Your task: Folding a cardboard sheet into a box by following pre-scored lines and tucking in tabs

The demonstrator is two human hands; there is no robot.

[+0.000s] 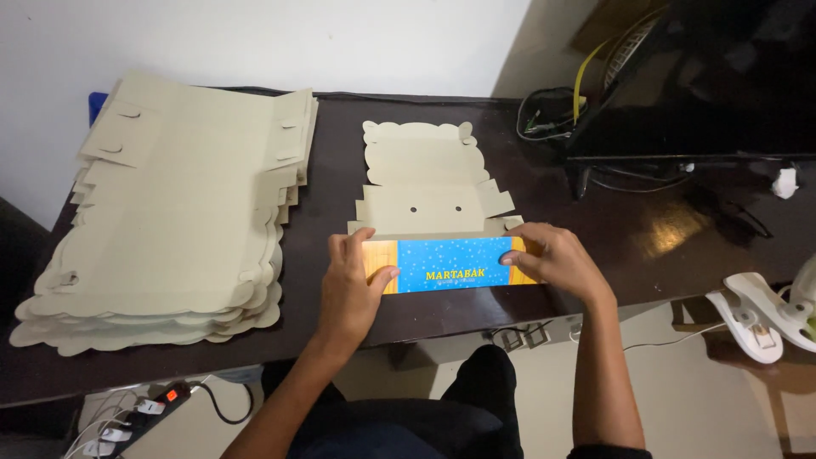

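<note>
A flat die-cut cardboard box blank lies on the dark table in front of me, plain beige side up. Its near panel is folded up towards me and shows a blue printed face with orange ends. My left hand grips the left end of this panel, thumb on the printed face. My right hand holds the right end in the same way. To the left sits a thick stack of unfolded beige box blanks.
A dark monitor stand and tangled cables occupy the table's far right. White clamp-like plastic pieces sit at the right edge. A power strip with plugs lies on the floor at lower left. A white wall runs behind the table.
</note>
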